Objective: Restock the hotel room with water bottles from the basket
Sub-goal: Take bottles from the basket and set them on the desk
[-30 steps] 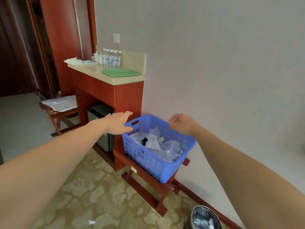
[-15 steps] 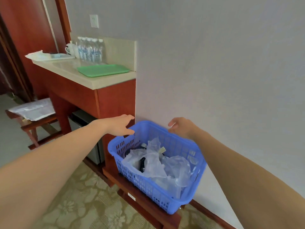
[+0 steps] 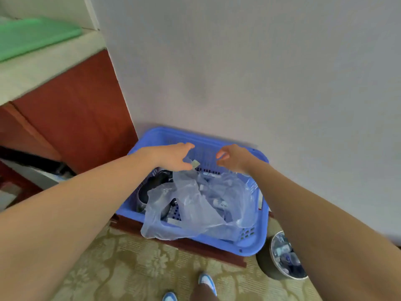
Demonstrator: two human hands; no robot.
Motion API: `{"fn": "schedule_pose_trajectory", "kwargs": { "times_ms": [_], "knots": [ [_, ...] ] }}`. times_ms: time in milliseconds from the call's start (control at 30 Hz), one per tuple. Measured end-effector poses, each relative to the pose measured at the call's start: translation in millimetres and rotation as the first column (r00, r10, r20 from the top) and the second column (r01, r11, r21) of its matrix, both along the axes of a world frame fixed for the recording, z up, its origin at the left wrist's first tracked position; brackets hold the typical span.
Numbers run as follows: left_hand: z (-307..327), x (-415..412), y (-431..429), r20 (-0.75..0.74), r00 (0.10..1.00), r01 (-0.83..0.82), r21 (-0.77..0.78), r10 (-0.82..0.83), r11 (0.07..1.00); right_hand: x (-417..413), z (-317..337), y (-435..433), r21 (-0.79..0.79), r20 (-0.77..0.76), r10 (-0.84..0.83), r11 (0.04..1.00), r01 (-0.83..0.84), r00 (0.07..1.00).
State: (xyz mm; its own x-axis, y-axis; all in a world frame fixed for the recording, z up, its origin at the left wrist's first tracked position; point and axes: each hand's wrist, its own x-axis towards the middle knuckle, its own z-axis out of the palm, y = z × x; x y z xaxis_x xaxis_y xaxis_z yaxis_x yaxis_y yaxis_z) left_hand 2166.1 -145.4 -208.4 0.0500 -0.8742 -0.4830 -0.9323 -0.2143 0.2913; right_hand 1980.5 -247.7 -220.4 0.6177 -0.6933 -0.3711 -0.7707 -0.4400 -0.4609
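Observation:
A blue plastic basket (image 3: pixel 256 244) rests on a low wooden rack against the wall. Crumpled clear plastic bags (image 3: pixel 195 205) fill it, one draping over the front rim; a dark round object lies at its left. Any water bottles inside are hidden under the plastic. My left hand (image 3: pixel 173 156) hovers over the basket's far left, fingers curled, apparently touching the top of the plastic. My right hand (image 3: pixel 233 157) hovers over the far middle, fingers bent and apart, holding nothing.
A red wooden cabinet (image 3: pixel 71 118) with a pale counter (image 3: pixel 43 61) and a green tray (image 3: pixel 32 35) stands at the left. A round waste bin (image 3: pixel 282 257) sits on the floor right of the basket. Patterned carpet and my shoes (image 3: pixel 207 281) are below.
I have stepped closer and the view has tilted down onto the basket. Both hands moved from the basket's rim to above its contents, closer together.

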Motion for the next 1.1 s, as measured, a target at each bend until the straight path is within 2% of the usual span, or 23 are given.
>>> {"fn": "schedule_pose_trajectory", "kwargs": {
  "times_ms": [100,233,433,533,667,800,867,933,967,1033,1067,1100],
  "knots": [
    [-42.0,-7.5,-29.9,-0.040,0.997,0.072,0.072,-0.069,0.995,-0.3,-40.2,-14.2,0.070,-0.087,0.015,0.998,-0.009,0.996],
    [-99.8,-11.3,-63.0,-0.098,0.971,0.233,0.225,-0.216,0.946,9.9,-88.0,-30.4,0.198,-0.238,0.120,0.977,-0.073,0.964],
    [-191.9,-10.0,-107.1,-0.151,0.945,0.324,0.352,-0.289,0.878,14.4,-143.3,-88.2,0.139,-0.336,0.120,0.987,-0.077,0.934],
    [-231.4,-23.3,-120.5,-0.083,0.895,0.420,0.483,-0.437,0.768,25.6,-163.9,-120.2,0.101,-0.370,0.146,0.988,-0.117,0.918],
    [-275.6,-40.1,-135.1,0.023,0.826,0.473,0.513,-0.563,0.716,49.8,-201.8,-152.2,0.082,-0.429,0.240,0.971,-0.227,0.871],
    [-321.1,-57.2,-141.7,0.022,0.833,0.500,0.396,-0.553,0.770,65.4,-244.7,-156.8,0.085,-0.565,0.362,0.919,-0.384,0.741],
    [-347.3,-62.2,-139.1,0.066,0.806,0.544,0.309,-0.588,0.780,67.1,-267.1,-154.5,0.120,-0.634,0.401,0.895,-0.429,0.661],
    [-372.9,-66.6,-138.7,0.105,0.683,0.683,0.259,-0.723,0.683,66.1,-290.5,-154.5,0.145,-0.711,0.420,0.872,-0.467,0.564],
    [-380.3,-67.9,-136.2,0.107,0.653,0.723,0.207,-0.750,0.659,64.5,-301.0,-155.6,0.151,-0.749,0.420,0.861,-0.485,0.512],
    [-380.8,-74.5,-131.3,0.084,0.676,0.717,0.155,-0.732,0.679,57.9,-315.5,-159.1,0.155,-0.817,0.395,0.852,-0.500,0.420],
    [-378.0,-77.4,-128.0,0.038,0.764,0.634,0.140,-0.643,0.761,55.1,-321.4,-160.9,0.151,-0.850,0.375,0.845,-0.512,0.369],
    [-373.8,-76.0,-124.1,0.025,0.787,0.613,0.087,-0.616,0.786,52.7,-325.0,-162.5,0.147,-0.877,0.357,0.836,-0.529,0.321]
  ]
}}
